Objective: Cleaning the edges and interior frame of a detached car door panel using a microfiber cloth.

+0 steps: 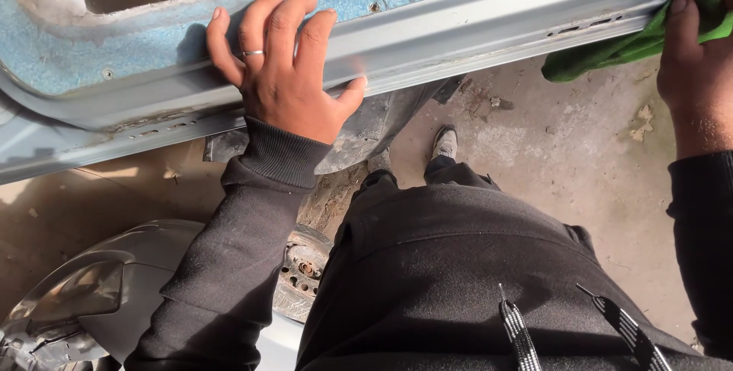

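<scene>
Grey sheet-metal car panel with a patchy blue inner face (pixel 397 31) runs across the top of the view, long axis left-low to right-high, folded lower edge facing the person. Left hand (pixel 279 73) lies flat on the panel's edge near its middle, fingers spread wide, palm down, gripping nothing; looks like a brace to keep the panel from shifting. A silver ring sits on one finger. Right hand (pixel 699 73) is at the panel's right end, pressing a crumpled green cloth (pixel 649 39) against the folded edge; thumb on top of the cloth, the rest of the fingers out of frame, so how tightly it closes cannot be told. Cloth is bunched, probably for rubbing along the seam. Below the panel: stained concrete floor (pixel 565 165), the person's grey shoe (pixel 445 142), a steel wheel rim (pixel 305 268) and a grey car bumper with headlamp (pixel 99 295) under the panel's left half.
</scene>
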